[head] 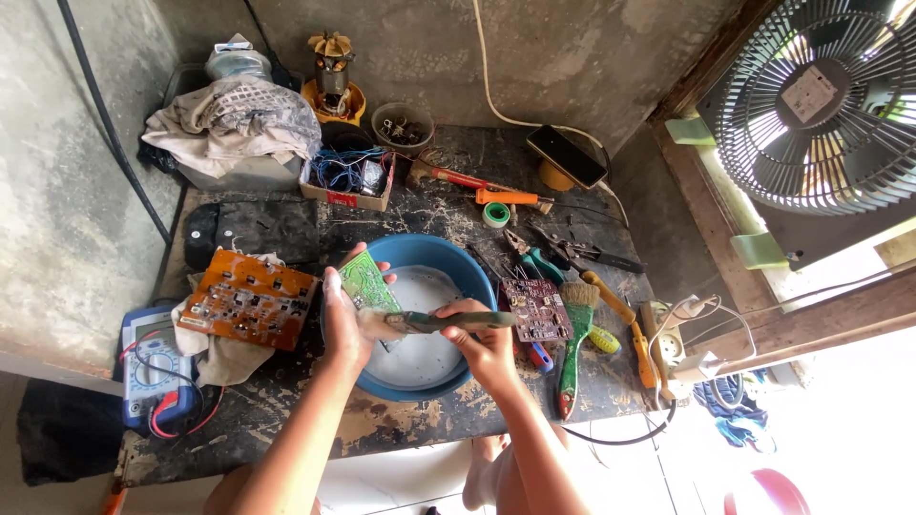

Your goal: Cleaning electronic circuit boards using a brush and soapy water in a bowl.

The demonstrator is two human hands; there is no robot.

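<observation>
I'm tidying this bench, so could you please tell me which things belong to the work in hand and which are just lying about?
In use:
left hand holding the green circuit board
right hand holding the brush
blue basin beneath them

Lying about:
orange circuit board
multimeter
green-handled brush
phone
pliers
fan

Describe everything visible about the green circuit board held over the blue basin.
The green circuit board is a small rectangular panel with pale printed traces facing the camera. It is tilted, its upper edge leaning away, above the whitish liquid in the blue basin. The left hand grips its lower edge; the brush in the right hand meets its lower part.
</observation>
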